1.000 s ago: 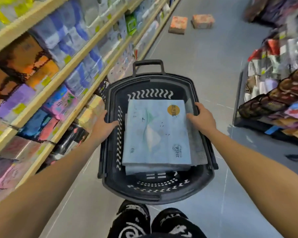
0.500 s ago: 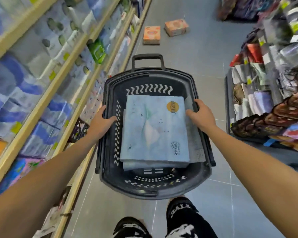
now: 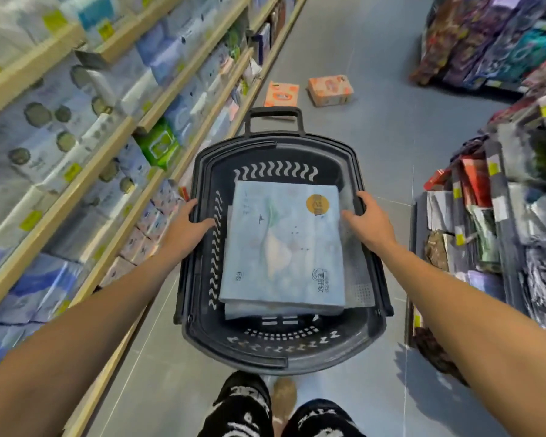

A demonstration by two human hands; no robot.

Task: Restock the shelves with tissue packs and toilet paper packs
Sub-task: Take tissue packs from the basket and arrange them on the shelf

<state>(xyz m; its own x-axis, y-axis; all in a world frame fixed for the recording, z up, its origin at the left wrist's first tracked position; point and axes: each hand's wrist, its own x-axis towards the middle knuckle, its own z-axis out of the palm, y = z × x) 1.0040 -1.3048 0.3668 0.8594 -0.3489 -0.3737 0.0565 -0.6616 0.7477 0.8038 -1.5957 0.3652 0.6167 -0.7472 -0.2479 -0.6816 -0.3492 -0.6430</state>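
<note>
Store aisle seen from above: a smooth grey tiled floor [image 3: 375,127] with thin pale joints runs away between two rows of fixtures. On the left stands long shelving [image 3: 52,201] of light wooden boards in several tiers, with small yellow price tags [image 3: 73,171] on the board edges; on the right a low dark display rack [image 3: 411,263] stands near, a second rack [image 3: 486,42] well beyond it. Lighting is even, with a soft shadow [image 3: 423,389] on the floor beside the near rack

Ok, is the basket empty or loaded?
Loaded: a light blue tissue pack lies flat inside the basket, with another pack showing its edge beneath it.
</note>
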